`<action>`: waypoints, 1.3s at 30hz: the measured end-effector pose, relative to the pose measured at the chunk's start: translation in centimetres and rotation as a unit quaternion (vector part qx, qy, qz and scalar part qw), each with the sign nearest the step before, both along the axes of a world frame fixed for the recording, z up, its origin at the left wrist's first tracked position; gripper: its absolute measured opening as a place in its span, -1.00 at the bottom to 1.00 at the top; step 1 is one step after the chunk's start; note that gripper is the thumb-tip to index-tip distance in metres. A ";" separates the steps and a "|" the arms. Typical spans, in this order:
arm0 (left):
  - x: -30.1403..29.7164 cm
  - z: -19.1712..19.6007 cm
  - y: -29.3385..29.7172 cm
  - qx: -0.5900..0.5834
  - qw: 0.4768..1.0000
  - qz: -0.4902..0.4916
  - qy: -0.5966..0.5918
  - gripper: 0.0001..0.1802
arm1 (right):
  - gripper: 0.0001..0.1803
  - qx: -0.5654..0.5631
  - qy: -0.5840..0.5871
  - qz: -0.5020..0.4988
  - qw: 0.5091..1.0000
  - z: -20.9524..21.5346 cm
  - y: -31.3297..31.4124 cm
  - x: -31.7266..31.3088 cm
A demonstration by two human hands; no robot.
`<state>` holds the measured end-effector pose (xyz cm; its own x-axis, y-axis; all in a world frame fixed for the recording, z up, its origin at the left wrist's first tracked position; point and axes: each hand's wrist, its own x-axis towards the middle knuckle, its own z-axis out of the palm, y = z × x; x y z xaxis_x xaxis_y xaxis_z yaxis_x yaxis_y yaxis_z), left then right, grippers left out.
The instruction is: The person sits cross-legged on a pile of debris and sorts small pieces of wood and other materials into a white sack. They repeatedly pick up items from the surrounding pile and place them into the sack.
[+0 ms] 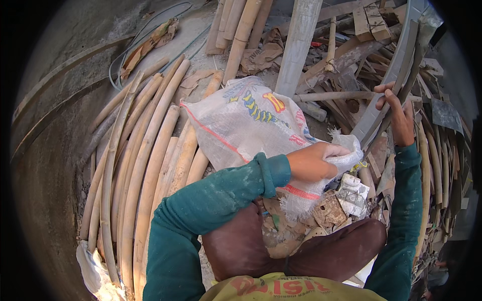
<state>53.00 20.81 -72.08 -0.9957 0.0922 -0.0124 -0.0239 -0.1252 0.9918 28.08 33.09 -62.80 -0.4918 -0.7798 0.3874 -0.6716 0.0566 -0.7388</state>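
My left hand (314,163) is closed on the bunched mouth of a white woven sack (226,120). The sack lies flattened, with coloured print and a red stripe along its edge. At the right, my right hand (396,113) is raised, its fingers curled around a long grey metal strip (407,65) that slants from the upper right down toward the sack's mouth. The strip's lower end is hidden near the sack.
Bamboo poles (145,155) lie side by side at the left, near a concrete wall (45,200). Scrap wood (371,22) and debris heap up at the right. A wide plank (298,45) stretches away beyond the sack. Broken white block pieces (353,193) lie by my knee.
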 end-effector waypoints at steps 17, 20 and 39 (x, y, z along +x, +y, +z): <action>0.8 2.2 -0.7 0.055 0.994 0.045 -0.082 -0.14 | 0.02 0.083 0.227 -0.006 0.970 -0.4 -12.4 -2.9; 0.5 2.3 -0.4 0.088 0.989 0.055 -0.109 -0.09 | 0.01 0.154 0.111 0.175 0.966 -6.1 -2.2 -3.3; -3.8 1.0 2.4 0.096 0.976 0.169 -0.099 0.04 | -0.29 0.275 -0.071 -0.545 0.789 -34.2 52.0 3.7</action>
<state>49.18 23.17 -71.04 -0.9496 -0.2213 -0.2220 -0.1375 -0.3424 0.9295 31.78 85.13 -97.02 -0.9944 0.1043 0.0185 0.0838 0.8811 -0.4655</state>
